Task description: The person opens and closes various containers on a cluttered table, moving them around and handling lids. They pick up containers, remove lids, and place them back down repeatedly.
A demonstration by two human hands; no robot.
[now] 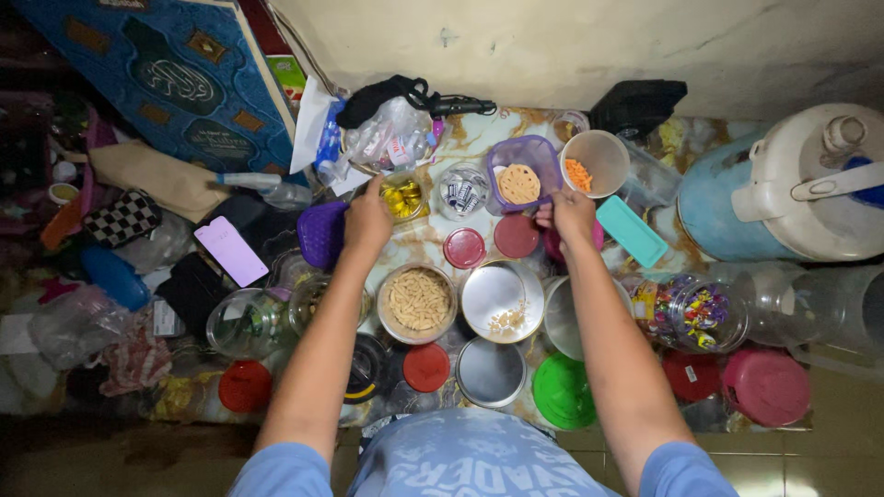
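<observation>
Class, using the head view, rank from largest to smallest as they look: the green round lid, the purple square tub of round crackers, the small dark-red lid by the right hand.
1. Green round lid
2. Purple square tub
3. Small dark-red lid
The green lid lies nearer the camera, so its lead is unsure.

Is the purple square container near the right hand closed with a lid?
No. The purple container stands open, round crackers showing inside, with the right hand just below it.

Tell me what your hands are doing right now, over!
Left hand at jar of gold-wrapped sweets. Right hand at purple tub of round crackers. Lids, jars crowd around.
</observation>
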